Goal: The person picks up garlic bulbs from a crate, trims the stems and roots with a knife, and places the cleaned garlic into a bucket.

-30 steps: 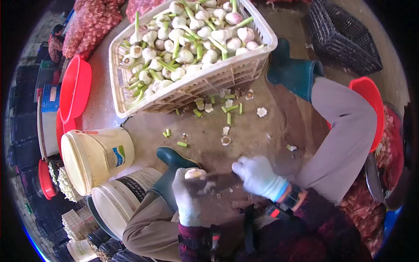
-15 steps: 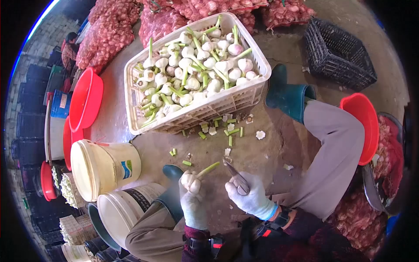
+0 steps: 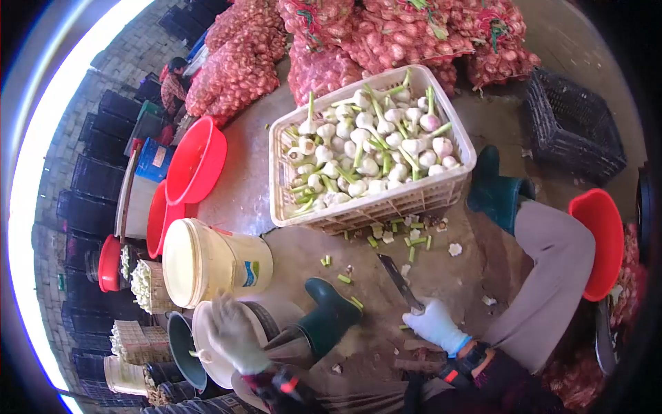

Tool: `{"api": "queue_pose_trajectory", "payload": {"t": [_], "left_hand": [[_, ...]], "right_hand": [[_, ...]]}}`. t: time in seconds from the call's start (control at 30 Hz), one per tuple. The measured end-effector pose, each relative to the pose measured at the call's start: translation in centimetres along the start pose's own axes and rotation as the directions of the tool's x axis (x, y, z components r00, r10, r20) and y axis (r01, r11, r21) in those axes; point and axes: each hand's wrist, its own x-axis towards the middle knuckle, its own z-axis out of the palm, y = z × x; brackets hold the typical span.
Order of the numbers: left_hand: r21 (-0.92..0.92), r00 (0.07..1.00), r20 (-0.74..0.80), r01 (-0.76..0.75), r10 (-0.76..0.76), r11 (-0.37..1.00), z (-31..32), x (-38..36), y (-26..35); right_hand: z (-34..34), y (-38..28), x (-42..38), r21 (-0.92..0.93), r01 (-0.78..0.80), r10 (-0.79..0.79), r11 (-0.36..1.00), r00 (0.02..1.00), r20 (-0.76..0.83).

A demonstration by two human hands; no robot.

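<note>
While the gloved right hand (image 3: 433,323) gripped a knife (image 3: 400,281) with its blade pointing up over the floor (image 3: 310,241), the gloved left hand (image 3: 234,332) hung blurred over the white bucket (image 3: 217,345) by the left knee, and I could not tell whether its fingers were spread or closed on anything. Cut green stems (image 3: 407,238) and root ends lay beside the white crate (image 3: 386,207), whose heap of untrimmed garlic (image 3: 365,155) suggested most of the trimming was left.

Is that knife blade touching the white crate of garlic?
Apart. The head view shows bare floor between the knife tip, held by the right hand, and the crate.
</note>
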Motion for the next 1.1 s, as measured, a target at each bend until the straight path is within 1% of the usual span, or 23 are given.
{"api": "queue_pose_trajectory", "payload": {"t": [0.03, 0.1, 0.13, 0.17, 0.2, 0.23, 0.3, 0.37, 0.43, 0.47, 0.53, 0.57, 0.63, 0.67, 0.77, 0.83, 0.87, 0.93, 0.97, 1.0, 1.03, 1.07, 1.1], "left_hand": [[0.540, 0.957, 0.290, -0.183, 0.022, 0.821, 1.1, 1.5, -1.7], [0.762, 0.911, 0.268, -0.002, -0.313, 0.647, 8.0, 3.9, -6.6], [0.884, 0.889, 0.275, -0.084, -0.366, 0.460, 9.8, 5.8, -9.8], [0.952, 0.866, 0.270, -0.175, -0.422, 0.250, 10.8, 7.9, -13.2], [0.964, 0.861, 0.238, -0.266, -0.449, 0.001, 11.9, 9.6, -16.5], [0.906, 0.861, 0.200, -0.345, -0.467, -0.247, 12.4, 11.1, -19.4], [0.646, 0.866, 0.212, -0.471, -0.452, -0.600, 11.9, 14.6, -24.0], [0.588, 0.838, 0.230, -0.525, -0.495, -0.615, 9.5, 18.4, -26.7], [0.368, 0.657, 0.354, -0.752, -0.666, -0.547, 5.2, 23.1, -28.8], [0.646, 0.818, 0.209, -0.527, -0.536, -0.552, 6.1, 22.0, -28.2], [0.908, 0.826, 0.173, -0.345, -0.536, -0.238, 6.2, 21.8, -24.8], [0.975, 0.805, 0.154, -0.219, -0.574, -0.046, 7.2, 20.8, -22.4], [0.980, 0.846, 0.034, 0.076, -0.531, 0.183, 8.3, 18.1, -18.2], [0.964, 0.830, -0.006, 0.152, -0.558, 0.217, 8.8, 16.9, -16.2], [0.983, 0.866, 0.138, -0.062, -0.480, 0.171, 7.9, 14.8, -14.7], [0.981, 0.849, 0.163, -0.084, -0.503, 0.176, 7.8, 14.7, -15.7], [0.962, 0.853, 0.255, -0.272, -0.455, 0.029, 8.2, 14.2, -17.2], [0.766, 0.805, 0.421, -0.563, -0.417, -0.312, 9.2, 13.6, -19.7], [0.465, 0.553, 0.728, -0.833, -0.406, -0.300, 9.2, 13.9, -21.2], [0.343, 0.478, 0.773, -0.868, -0.417, -0.359, 8.6, 15.2, -23.1], [0.218, 0.404, 0.803, -0.883, -0.437, -0.415, 8.0, 17.0, -24.8], [0.334, 0.504, 0.673, -0.860, -0.541, -0.385, 8.8, 17.6, -25.5], [0.446, 0.577, 0.508, -0.811, -0.639, -0.379, 9.4, 18.3, -25.7]], "right_hand": [[0.3, 0.5, 0.1, 0.000, 0.006, -0.006, 1.000, 1.000, 0.008], [0.6, 2.0, 0.9, 0.070, 0.081, -0.077, 0.994, 0.995, -0.056], [0.3, 2.0, 1.0, 0.067, 0.041, -0.037, 0.997, 0.998, -0.055], [-0.2, 1.6, 0.9, 0.065, -0.002, 0.006, 0.998, 0.998, -0.057], [-0.8, 1.1, 1.0, -0.024, -0.065, 0.063, 0.998, 0.996, -0.060], [-0.9, 1.5, 1.3, -0.027, -0.085, 0.083, 0.996, 0.994, -0.075], [-1.3, 0.5, 1.7, 0.066, -0.118, 0.124, 0.991, 0.988, -0.091], [-1.3, 0.3, 2.6, 0.081, -0.150, 0.159, 0.985, 0.981, -0.114], [-1.4, 0.0, 2.6, 0.101, -0.191, 0.203, 0.976, 0.971, -0.123], [-1.7, -0.4, 2.8, 0.116, -0.184, 0.198, 0.976, 0.971, -0.132], [-1.9, -0.5, 2.7, 0.135, -0.176, 0.194, 0.975, 0.972, -0.135], [-2.0, -0.3, 2.7, 0.114, -0.160, 0.174, 0.980, 0.977, -0.125], [-1.9, 0.4, 2.6, 0.106, -0.128, 0.140, 0.986, 0.983, -0.115], [-1.8, 0.8, 2.4, 0.147, -0.121, 0.136, 0.982, 0.986, -0.093], [-1.8, -0.9, 1.3, 0.213, -0.055, 0.076, 0.976, 0.993, -0.094], [-1.5, -0.7, 0.8, 0.177, -0.012, 0.029, 0.984, 0.995, -0.091], [-1.5, -1.0, 0.5, 0.166, -0.001, 0.017, 0.986, 0.995, -0.095], [-1.6, -1.6, 0.2, 0.085, 0.069, -0.056, 0.994, 0.988, -0.144], [-1.3, -0.1, 0.7, 0.034, 0.036, -0.031, 0.999, 0.990, -0.141], [-1.6, -0.7, 0.8, 0.032, 0.022, -0.016, 0.999, 0.987, -0.162], [-1.7, -1.3, 0.8, 0.033, -0.002, 0.008, 0.999, 0.984, -0.179], [-1.7, -1.0, 1.2, 0.152, -0.037, 0.063, 0.988, 0.983, -0.170], [-1.8, -1.0, 1.6, 0.154, -0.055, 0.083, 0.986, 0.981, -0.176]]}}
